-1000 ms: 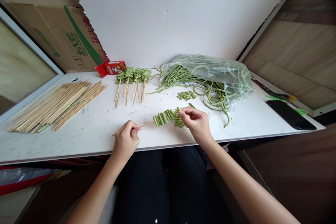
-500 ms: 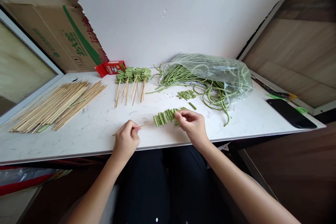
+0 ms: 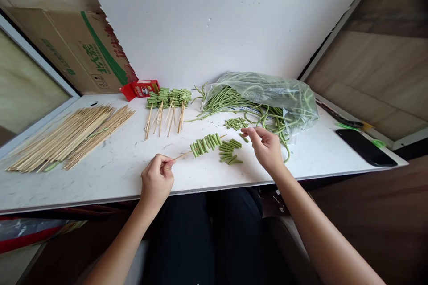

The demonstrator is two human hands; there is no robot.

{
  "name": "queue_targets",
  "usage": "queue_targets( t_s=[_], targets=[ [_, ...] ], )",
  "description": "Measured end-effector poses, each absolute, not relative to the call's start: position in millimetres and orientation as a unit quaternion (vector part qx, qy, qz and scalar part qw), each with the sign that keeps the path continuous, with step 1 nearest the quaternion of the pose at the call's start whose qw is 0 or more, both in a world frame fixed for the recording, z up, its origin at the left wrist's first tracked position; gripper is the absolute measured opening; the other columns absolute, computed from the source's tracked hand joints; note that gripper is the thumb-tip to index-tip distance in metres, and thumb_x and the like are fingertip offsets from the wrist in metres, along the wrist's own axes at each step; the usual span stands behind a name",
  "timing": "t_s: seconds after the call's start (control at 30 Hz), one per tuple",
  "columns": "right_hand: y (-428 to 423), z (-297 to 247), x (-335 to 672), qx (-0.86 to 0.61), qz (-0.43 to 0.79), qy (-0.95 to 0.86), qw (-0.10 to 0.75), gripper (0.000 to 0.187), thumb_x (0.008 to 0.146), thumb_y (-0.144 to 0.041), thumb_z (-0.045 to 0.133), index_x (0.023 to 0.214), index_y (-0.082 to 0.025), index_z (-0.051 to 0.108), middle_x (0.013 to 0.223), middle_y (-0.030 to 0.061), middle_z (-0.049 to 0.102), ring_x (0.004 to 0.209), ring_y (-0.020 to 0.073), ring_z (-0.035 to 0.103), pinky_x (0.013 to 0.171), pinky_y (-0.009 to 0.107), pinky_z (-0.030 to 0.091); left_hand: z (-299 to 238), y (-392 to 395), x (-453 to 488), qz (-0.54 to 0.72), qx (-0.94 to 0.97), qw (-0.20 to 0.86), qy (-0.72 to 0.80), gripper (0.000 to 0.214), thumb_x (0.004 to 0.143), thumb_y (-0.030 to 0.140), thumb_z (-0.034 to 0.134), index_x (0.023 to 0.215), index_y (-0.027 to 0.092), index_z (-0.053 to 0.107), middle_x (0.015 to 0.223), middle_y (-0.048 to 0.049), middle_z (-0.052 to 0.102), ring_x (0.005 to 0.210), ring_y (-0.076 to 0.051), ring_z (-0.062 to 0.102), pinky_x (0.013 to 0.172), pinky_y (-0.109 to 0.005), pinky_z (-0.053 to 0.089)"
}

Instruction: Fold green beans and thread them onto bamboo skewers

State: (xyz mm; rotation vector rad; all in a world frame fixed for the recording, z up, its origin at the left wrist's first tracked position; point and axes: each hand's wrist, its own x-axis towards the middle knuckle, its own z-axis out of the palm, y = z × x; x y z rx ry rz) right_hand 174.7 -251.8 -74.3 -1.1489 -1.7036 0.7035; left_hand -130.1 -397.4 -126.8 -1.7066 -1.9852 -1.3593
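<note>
My left hand point(image 3: 157, 178) is closed around the bare end of a bamboo skewer point(image 3: 182, 156), held low over the front of the table. A row of cut green bean pieces point(image 3: 205, 144) is threaded crosswise along it, and its tip pokes out at the right. My right hand point(image 3: 265, 147) is off the skewer, fingers bent and thumb and forefinger slightly apart, just above a single loose bean piece point(image 3: 244, 138). Between skewer and right hand lies a small group of cut bean pieces point(image 3: 229, 151) on the table.
Several finished bean skewers point(image 3: 169, 98) lie at the back beside a red box point(image 3: 140, 89). Bare bamboo skewers point(image 3: 67, 136) are heaped at left. A plastic bag point(image 3: 267, 87) of long beans and a pile of short ends point(image 3: 236, 123) are behind; a black phone point(image 3: 364, 147) lies right.
My right hand has let go of the threaded bean pieces and moved right, uncovering the skewer's tip and the loose pieces. My left hand keeps its hold on the skewer.
</note>
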Motion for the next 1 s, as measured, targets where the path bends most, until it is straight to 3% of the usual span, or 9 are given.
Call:
queue_targets(
  t_s=[0.17,0.27,0.33,0.43,0.53,0.63,0.8,1.0],
  targets=[
    [-229,-95,195,-0.543,0.111,-0.751,0.360,0.037,0.097,-0.048,0.061,0.101,-0.017,0.083,0.097,0.0138,0.075,0.089,0.0286,0.063,0.084,0.043,0.051,-125,-398,-128,-0.453,-0.583,0.105,-0.666,0.012,0.097,0.019,0.064,0.085,0.020,0.063,0.075,0.0000,0.071,0.064,-0.014,0.066,0.064,-0.024,0.051],
    [-229,-107,194,-0.558,0.075,-0.764,0.314,0.034,0.096,-0.046,0.062,0.102,-0.019,0.083,0.100,0.0151,0.073,0.105,0.0342,0.061,0.083,0.043,0.050,-125,-397,-127,-0.449,-0.589,0.103,-0.664,0.012,0.097,0.020,0.065,0.085,0.020,0.064,0.075,0.0001,0.071,0.063,-0.014,0.065,0.063,-0.024,0.050],
    [-230,-109,192,-0.558,0.084,-0.761,0.319,0.032,0.096,-0.045,0.063,0.098,-0.020,0.084,0.100,0.0147,0.073,0.105,0.0341,0.061,0.079,0.042,0.048,-124,-397,-126,-0.448,-0.593,0.100,-0.662,0.013,0.097,0.019,0.065,0.085,0.020,0.063,0.075,0.0004,0.071,0.063,-0.014,0.064,0.062,-0.024,0.050],
    [-232,-103,187,-0.538,0.204,-0.728,0.374,0.031,0.092,-0.049,0.070,0.094,-0.021,0.084,0.094,0.0111,0.074,0.087,0.0269,0.060,0.076,0.040,0.046,-125,-397,-126,-0.451,-0.597,0.095,-0.657,0.013,0.097,0.020,0.065,0.085,0.020,0.063,0.074,0.0007,0.070,0.062,-0.013,0.064,0.062,-0.023,0.049],
    [-238,-92,181,-0.490,0.421,-0.647,0.404,0.039,0.084,-0.059,0.079,0.097,-0.022,0.082,0.090,0.0066,0.074,0.068,0.0170,0.052,0.065,0.034,0.041,-125,-397,-127,-0.454,-0.598,0.094,-0.654,0.013,0.097,0.020,0.065,0.085,0.020,0.062,0.075,0.0008,0.070,0.062,-0.013,0.063,0.062,-0.023,0.049],
    [-246,-82,173,-0.422,0.574,-0.578,0.398,0.044,0.079,-0.063,0.084,0.096,-0.022,0.080,0.092,0.0048,0.071,0.065,0.0125,0.045,0.056,0.029,0.032,-125,-397,-127,-0.452,-0.599,0.093,-0.655,0.012,0.098,0.019,0.065,0.086,0.021,0.062,0.075,0.0006,0.070,0.063,-0.014,0.063,0.063,-0.024,0.050],
    [-255,-79,165,-0.368,0.636,-0.551,0.395,0.040,0.081,-0.060,0.085,0.092,-0.022,0.081,0.096,0.0064,0.071,0.077,0.0139,0.050,0.056,0.025,0.032,-125,-398,-126,-0.441,-0.608,0.093,-0.654,0.013,0.099,0.020,0.064,0.086,0.021,0.061,0.075,0.0001,0.069,0.065,-0.015,0.064,0.065,-0.025,0.051],
    [-254,-88,162,-0.373,0.646,-0.526,0.409,0.043,0.071,-0.054,0.094,0.099,-0.023,0.083,0.095,0.0051,0.073,0.068,0.0114,0.047,0.055,0.026,0.034,-123,-399,-125,-0.442,-0.609,0.100,-0.651,0.013,0.099,0.020,0.064,0.086,0.021,0.061,0.075,0.0004,0.069,0.063,-0.014,0.064,0.062,-0.024,0.050]
  ],
)
